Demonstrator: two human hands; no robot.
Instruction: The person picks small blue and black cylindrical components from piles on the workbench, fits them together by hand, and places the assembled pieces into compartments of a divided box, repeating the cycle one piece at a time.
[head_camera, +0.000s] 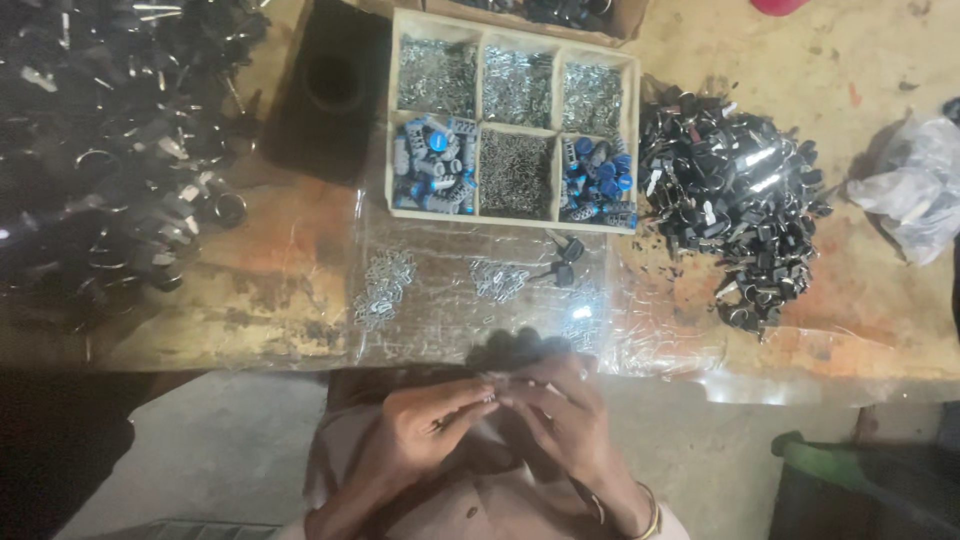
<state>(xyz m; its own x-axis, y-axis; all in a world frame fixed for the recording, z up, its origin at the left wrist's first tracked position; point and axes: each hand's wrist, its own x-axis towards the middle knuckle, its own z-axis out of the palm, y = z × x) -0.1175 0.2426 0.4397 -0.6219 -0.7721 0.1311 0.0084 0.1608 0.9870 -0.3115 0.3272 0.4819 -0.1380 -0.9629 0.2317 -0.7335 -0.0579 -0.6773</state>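
Note:
My left hand (420, 425) and my right hand (560, 410) meet below the table's near edge, close to my chest. Their fingertips pinch a small silvery metal part (493, 388) between them; its exact shape is too small to tell. A dark rounded piece (515, 350) shows just above the fingers. On the table ahead, a clear plastic sheet (440, 330) carries loose heaps of small metal pieces (385, 285) and two black-headed keys (562, 262).
A wooden tray (476, 128) with six compartments holds metal pieces and blue cylinders (432, 165). A heap of black keys (735, 195) lies to its right, a larger dark heap (100, 140) at left. A black block (330, 90) and plastic bag (915, 195) stand nearby.

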